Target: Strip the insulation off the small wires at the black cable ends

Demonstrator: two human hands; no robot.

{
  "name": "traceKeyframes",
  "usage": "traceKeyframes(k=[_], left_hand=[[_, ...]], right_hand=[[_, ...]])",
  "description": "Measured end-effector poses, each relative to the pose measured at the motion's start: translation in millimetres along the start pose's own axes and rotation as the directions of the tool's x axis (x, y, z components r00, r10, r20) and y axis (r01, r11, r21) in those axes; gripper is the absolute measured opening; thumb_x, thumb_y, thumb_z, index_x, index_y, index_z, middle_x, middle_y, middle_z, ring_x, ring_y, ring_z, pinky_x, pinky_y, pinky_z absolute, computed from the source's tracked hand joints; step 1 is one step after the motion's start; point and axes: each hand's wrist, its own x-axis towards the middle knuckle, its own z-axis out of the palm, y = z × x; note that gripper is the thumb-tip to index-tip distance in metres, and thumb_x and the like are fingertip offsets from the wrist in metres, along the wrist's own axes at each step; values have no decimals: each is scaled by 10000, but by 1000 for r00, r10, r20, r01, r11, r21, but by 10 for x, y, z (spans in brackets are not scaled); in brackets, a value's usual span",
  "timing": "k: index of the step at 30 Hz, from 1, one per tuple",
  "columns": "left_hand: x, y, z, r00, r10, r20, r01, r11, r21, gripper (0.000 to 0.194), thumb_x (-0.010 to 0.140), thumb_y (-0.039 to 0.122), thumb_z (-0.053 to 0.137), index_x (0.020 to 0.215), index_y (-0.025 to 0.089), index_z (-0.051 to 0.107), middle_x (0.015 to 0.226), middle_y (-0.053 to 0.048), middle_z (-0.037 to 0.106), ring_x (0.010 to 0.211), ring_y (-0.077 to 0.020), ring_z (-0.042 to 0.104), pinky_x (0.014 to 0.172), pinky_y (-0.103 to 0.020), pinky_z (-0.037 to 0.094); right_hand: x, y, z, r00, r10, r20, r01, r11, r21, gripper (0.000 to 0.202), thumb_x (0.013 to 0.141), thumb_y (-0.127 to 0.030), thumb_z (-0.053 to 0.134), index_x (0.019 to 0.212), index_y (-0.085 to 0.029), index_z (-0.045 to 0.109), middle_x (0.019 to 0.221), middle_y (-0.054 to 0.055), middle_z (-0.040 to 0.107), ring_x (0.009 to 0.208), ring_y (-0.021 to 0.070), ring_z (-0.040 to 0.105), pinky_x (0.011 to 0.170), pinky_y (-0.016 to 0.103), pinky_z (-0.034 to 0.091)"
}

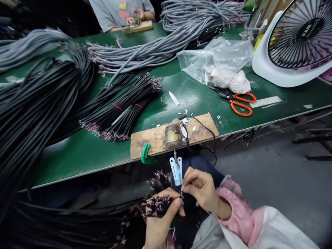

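Note:
My left hand [163, 216] is wrapped round a bundle of black cables [158, 204] whose stripped ends show red, white and dark wires. Its thumb and fingertips meet near one cable end at the right of the bundle. There my right hand [198, 188] pinches the thin wires [181, 194] of that end between thumb and forefinger. Just above the hands, a light blue clip [176, 171] hangs from a metal tip at the table edge. That tip comes out of a grimy, wrapped block [173, 136] on a wooden board [147, 138].
A green clamp [147, 155] grips the board's left end. Orange-handled scissors [241, 103], a plastic bag [220, 52] and a white fan [272, 74] are on the right. Black cable bundles [124, 107] and grey cables [145, 53] cover the table's left and back. Opposite sits another person [111, 14].

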Motion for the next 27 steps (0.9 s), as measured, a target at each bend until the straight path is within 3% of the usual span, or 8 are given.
traceKeyframes(k=[2,4,8,12,18,27], left_hand=[[10,31,1,998,56,-21,-55,998,21,192,794,328,827,702,193,727,554,17,652,465,-142,620,497,-233,499],[24,66,-9,990,136,-24,-134,988,74,169,798,297,821,696,205,723,569,21,661,479,-144,625,517,-240,503],[63,104,-24,964,262,-51,-253,956,146,175,797,280,821,669,219,717,580,26,673,497,-148,626,545,-257,514],[100,95,22,939,325,-109,-305,937,170,227,776,338,849,636,230,705,572,28,667,503,-161,630,533,-272,517],[162,90,112,885,423,-196,-377,897,232,231,759,377,868,646,235,726,617,17,684,544,-171,652,550,-284,537],[186,126,223,882,428,-198,-373,890,261,228,718,354,904,625,235,733,585,24,664,499,-151,604,528,-270,522]], right_hand=[[117,-41,-35,991,134,-18,-134,991,-4,340,886,-511,741,880,-172,711,720,31,661,647,155,621,613,267,508],[248,-107,-44,986,166,-21,-168,982,-83,414,931,-567,651,909,-160,722,737,41,666,662,156,620,631,269,503],[466,-237,42,987,148,60,-129,962,-242,536,890,-622,666,642,-148,663,627,9,557,575,120,482,544,248,395],[545,-244,135,937,301,176,-293,953,-73,623,840,-724,648,654,-131,685,589,-2,540,538,106,465,498,224,367],[473,-82,185,896,376,238,-430,868,249,595,836,-695,680,741,-111,754,594,-3,554,491,77,457,474,191,367],[485,-99,219,854,448,265,-518,784,343,600,747,-707,755,687,-111,742,554,-8,548,470,75,442,446,188,351]])
